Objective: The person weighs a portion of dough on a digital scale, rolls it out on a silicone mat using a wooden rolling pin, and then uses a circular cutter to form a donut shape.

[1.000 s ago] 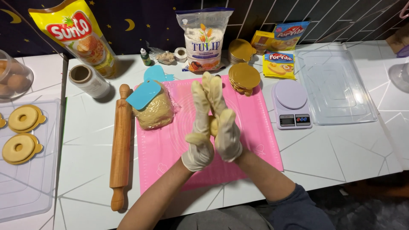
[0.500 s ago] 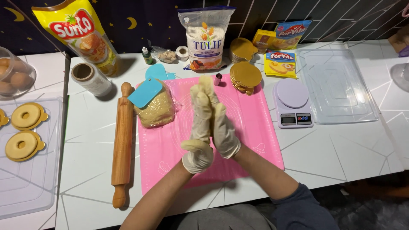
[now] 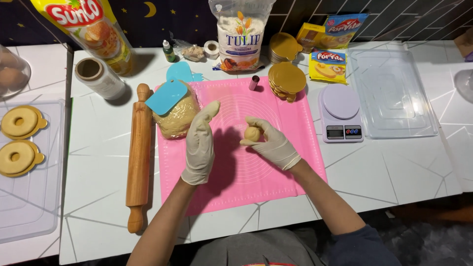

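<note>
I see my right hand point(image 3: 273, 143), in a pale glove, cupping a small dough ball point(image 3: 252, 133) in its curled fingers, the ball sitting in the palm above the pink silicone mat point(image 3: 276, 177). My left hand point(image 3: 199, 145), gloved too, is held flat and open with fingers together and the thumb out, palm turned toward the ball but apart from it, holding nothing. Just left of that hand, a larger lump of dough point(image 3: 175, 116) rests on the mat's upper left corner with a blue scraper point(image 3: 166, 97) lying on top of it. A wooden rolling pin point(image 3: 139, 155) lies along the mat's left edge on the white table point(image 3: 98, 197). At the mat's top right sits a stack of gold round boards point(image 3: 287, 79), and just beside it a small lilac kitchen scale point(image 3: 341, 113). Far left, 2 ring-shaped pastries point(image 3: 18, 138) rest on gold boards in a clear tray.
</note>
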